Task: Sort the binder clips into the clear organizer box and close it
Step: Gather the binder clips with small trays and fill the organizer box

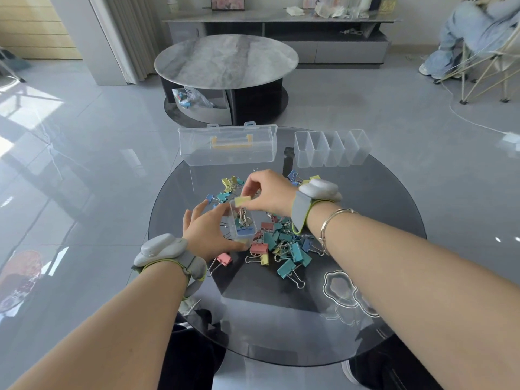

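Gripping a small clear bin (242, 227) from its left side, the left hand (209, 233) has its thumb low against the bin's near end and its fingers spread along the wall. The bin stands on the round dark glass table (380, 209) and already holds several clips, a blue one showing at its near end. Right above the bin's open top, the right hand (267, 192) pinches a yellow clip (242, 201) between thumb and fingertips, the clip just at the rim. Both wrists carry grey strapped devices, and the right forearm wears thin metal bangles (327, 226).

Loose binder clips (284, 246) in teal, pink, blue and yellow lie scattered on the glass around and to the right of the bin, with more behind the hands. At the far edge of the table the clear organizer box (228, 149) sits with a yellow handle showing through its wall. To its right, just beside it, stands a row of empty clear bins (332, 149) touching one another.
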The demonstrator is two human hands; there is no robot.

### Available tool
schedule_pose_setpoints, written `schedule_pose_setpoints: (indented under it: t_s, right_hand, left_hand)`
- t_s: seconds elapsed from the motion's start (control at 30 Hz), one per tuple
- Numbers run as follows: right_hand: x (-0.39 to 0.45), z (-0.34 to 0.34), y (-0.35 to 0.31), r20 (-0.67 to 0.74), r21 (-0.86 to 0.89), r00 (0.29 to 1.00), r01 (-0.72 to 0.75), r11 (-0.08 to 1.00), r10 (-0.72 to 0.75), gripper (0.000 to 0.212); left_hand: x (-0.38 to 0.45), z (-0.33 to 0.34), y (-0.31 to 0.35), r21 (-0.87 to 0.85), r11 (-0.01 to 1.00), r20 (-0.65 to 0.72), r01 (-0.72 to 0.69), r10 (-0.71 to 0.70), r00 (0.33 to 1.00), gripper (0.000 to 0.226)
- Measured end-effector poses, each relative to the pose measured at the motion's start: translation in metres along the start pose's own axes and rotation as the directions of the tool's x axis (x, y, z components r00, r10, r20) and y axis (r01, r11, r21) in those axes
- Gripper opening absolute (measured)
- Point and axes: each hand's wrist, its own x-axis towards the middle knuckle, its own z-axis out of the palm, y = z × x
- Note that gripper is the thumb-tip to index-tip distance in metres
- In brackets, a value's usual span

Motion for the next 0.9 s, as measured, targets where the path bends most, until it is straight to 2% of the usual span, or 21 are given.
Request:
schedule_pose_setpoints:
  t_s: [0.17,0.27,0.37,0.43,0.5,0.57,0.63,0.8,0.9]
  right_hand:
    - [-0.001,0.003,-0.013,0.017,-0.047,1.0,0.0,0.999,0.001,0.013]
    - [-0.001,0.004,-0.019,0.026,-0.148,1.0,0.018,0.989,-0.014,0.011]
    - [0.002,0.008,-0.022,-0.035,-0.18,0.999,-0.013,0.984,0.007,0.012]
    - [0.002,0.013,-0.02,-0.068,-0.129,0.996,-0.064,0.99,0.056,0.01]
    - [0.0,0.018,-0.018,-0.081,0.003,0.991,-0.108,0.994,0.108,0.002]
    - [0.001,0.019,-0.014,-0.085,0.073,0.986,-0.134,0.988,0.141,0.006]
    - [0.001,0.017,-0.007,-0.079,0.078,0.985,-0.149,0.986,0.155,0.014]
    - [-0.002,0.019,-0.001,-0.008,0.025,0.998,-0.06,0.998,0.06,0.013]
    - [-0.002,0.019,0.001,-0.057,0.109,0.996,-0.061,0.992,0.067,0.017]
  left_hand:
    - [0.0,0.001,0.001,0.023,1.0,-0.012,-0.002,0.002,1.0,0.075]
    - [0.0,0.001,0.0,0.039,0.999,-0.022,-0.008,0.009,1.0,0.075]
    - [0.0,0.001,0.003,0.042,0.999,-0.033,-0.02,0.021,0.999,0.079]
    - [0.0,0.001,0.005,0.037,0.999,-0.036,-0.02,0.022,0.999,0.08]
    - [-0.001,0.001,0.005,0.041,0.999,-0.033,-0.014,0.015,0.999,0.081]
    - [-0.001,0.002,0.003,0.049,0.999,-0.033,-0.01,0.011,0.999,0.084]
    - [-0.001,0.002,0.002,0.049,0.999,-0.033,-0.007,0.009,0.999,0.086]
    - [0.0,0.002,0.002,0.036,0.999,-0.042,-0.009,0.01,0.999,0.082]
    - [-0.002,0.002,0.002,0.026,1.0,-0.044,-0.008,0.009,0.999,0.082]
